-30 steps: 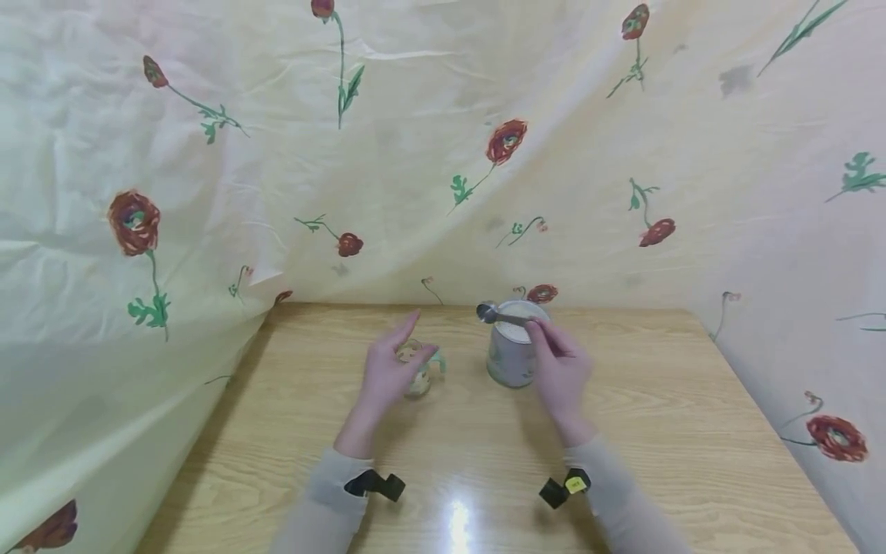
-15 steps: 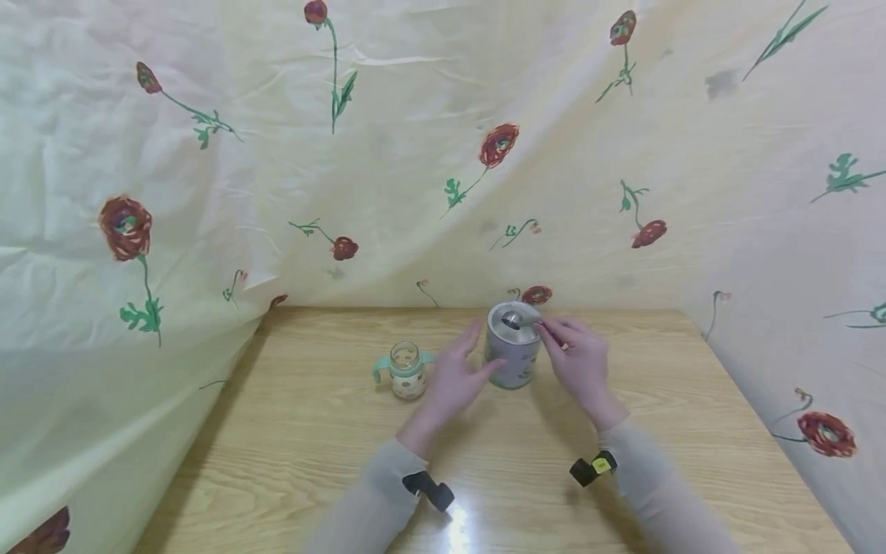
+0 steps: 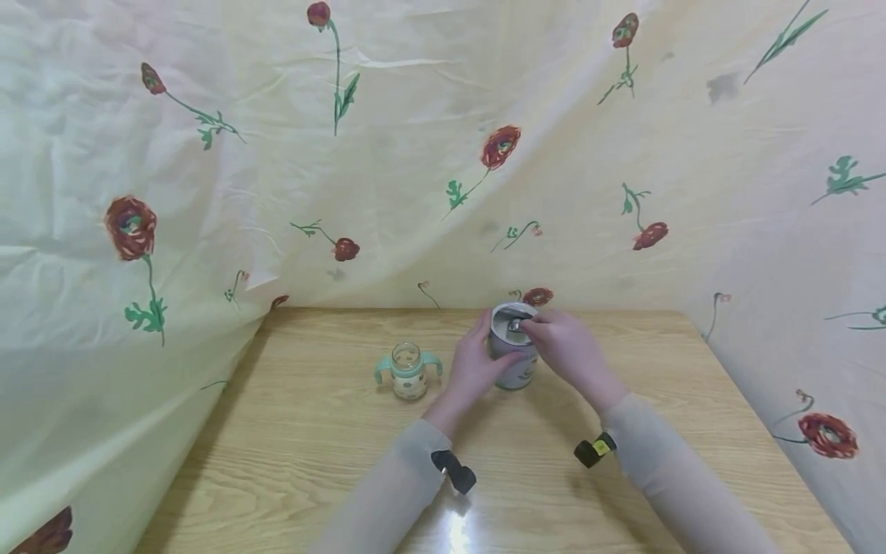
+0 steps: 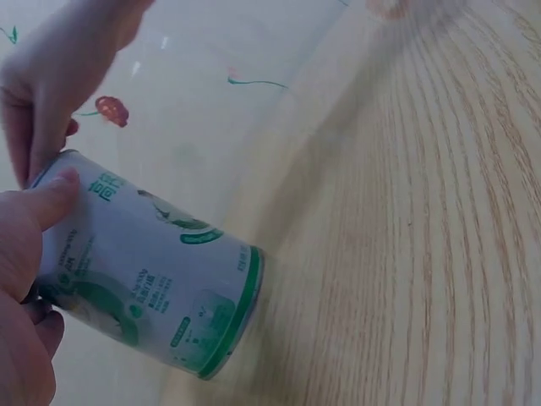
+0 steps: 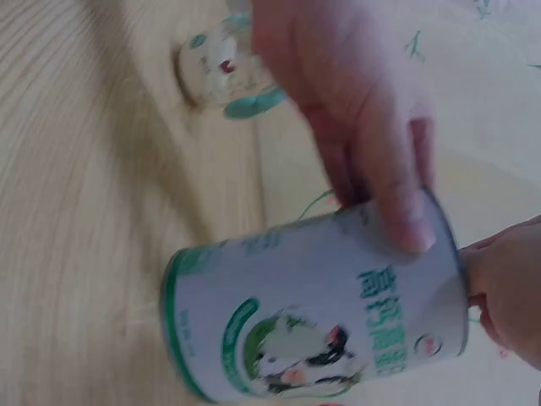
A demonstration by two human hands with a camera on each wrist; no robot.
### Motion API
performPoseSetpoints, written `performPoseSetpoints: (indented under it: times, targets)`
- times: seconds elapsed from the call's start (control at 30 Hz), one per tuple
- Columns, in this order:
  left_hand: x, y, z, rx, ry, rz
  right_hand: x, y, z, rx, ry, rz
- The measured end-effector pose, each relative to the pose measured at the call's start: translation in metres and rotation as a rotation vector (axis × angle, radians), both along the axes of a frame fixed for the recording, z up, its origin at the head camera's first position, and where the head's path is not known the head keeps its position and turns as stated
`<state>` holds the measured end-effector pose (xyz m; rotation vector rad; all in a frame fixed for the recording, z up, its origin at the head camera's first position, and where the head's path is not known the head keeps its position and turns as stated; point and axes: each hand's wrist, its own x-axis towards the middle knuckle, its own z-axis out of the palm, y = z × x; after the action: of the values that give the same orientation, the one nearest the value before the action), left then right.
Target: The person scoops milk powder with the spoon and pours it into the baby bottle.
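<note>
A white milk powder can [image 3: 515, 375] with green print stands upright and uncovered on the wooden table. My left hand [image 3: 474, 365] grips its left side near the rim, thumb across the front; the left wrist view shows this thumb against the can [image 4: 152, 262]. My right hand [image 3: 571, 350] pinches a metal measuring spoon [image 3: 515, 325], whose end dips inside the can's mouth. How much powder is on the spoon is hidden. In the right wrist view, the right hand [image 5: 511, 283] reaches over the rim of the can [image 5: 338, 296].
Left of the can stands a lidless baby bottle [image 3: 408, 385] with two mint-green handles. Behind the table [image 3: 311, 438] hangs a flower-printed cloth [image 3: 388, 169], which also runs along both sides.
My left hand has moved right from beside the bottle to the can and now grips it. The right hand has lowered the spoon from above the rim into the can.
</note>
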<state>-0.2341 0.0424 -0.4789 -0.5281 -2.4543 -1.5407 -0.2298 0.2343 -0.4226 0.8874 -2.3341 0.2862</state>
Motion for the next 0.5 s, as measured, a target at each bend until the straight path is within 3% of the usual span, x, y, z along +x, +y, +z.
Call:
performPoseSetpoints:
  times: [0.2,0.5]
  targets:
    - [-0.001,0.005,-0.004,0.033,-0.014,0.047,0.001,-0.006,0.008,0.053,-0.109,-0.037]
    - [-0.001,0.007,-0.005,0.126,-0.053,0.032,-0.002,-0.01,0.017,0.038,-0.289,-0.027]
